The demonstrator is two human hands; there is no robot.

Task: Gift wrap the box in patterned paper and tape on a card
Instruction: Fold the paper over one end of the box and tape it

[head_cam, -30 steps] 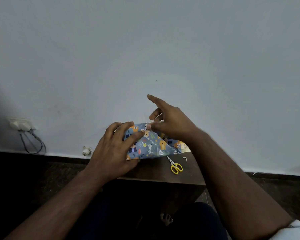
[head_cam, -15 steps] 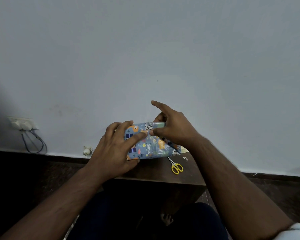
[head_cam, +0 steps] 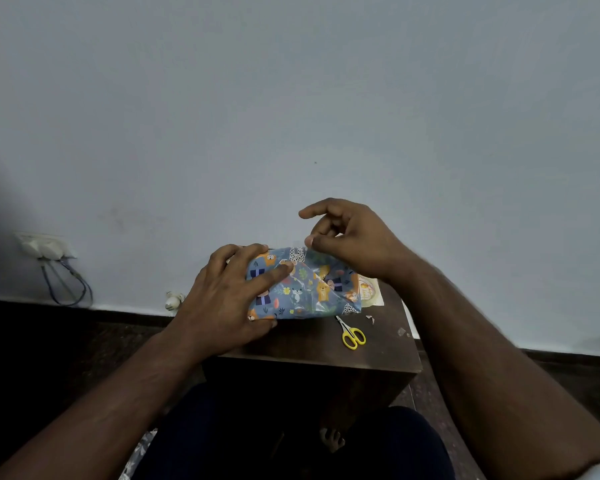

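Wrapped box on the table, seam being taped down.

Box (head_cam: 302,289) in blue animal-print paper sits mid-table (head_cam: 309,351). Left hand (head_cam: 222,299) lies flat over its 9 o'clock end, fingers spread and straight, pressing. Right hand (head_cam: 347,240) at 1 o'clock pinches what looks like a clear tape strip at the top edge (hard to be sure), other fingers lifted. Scissors (head_cam: 352,334) at 5 o'clock of the box; a card (head_cam: 369,292) peeks out at 3 o'clock. Likely light and stiff-sided, but the glossy paper looks slippery and creases easily: best held flat by palm on the faces, not by loose flaps.
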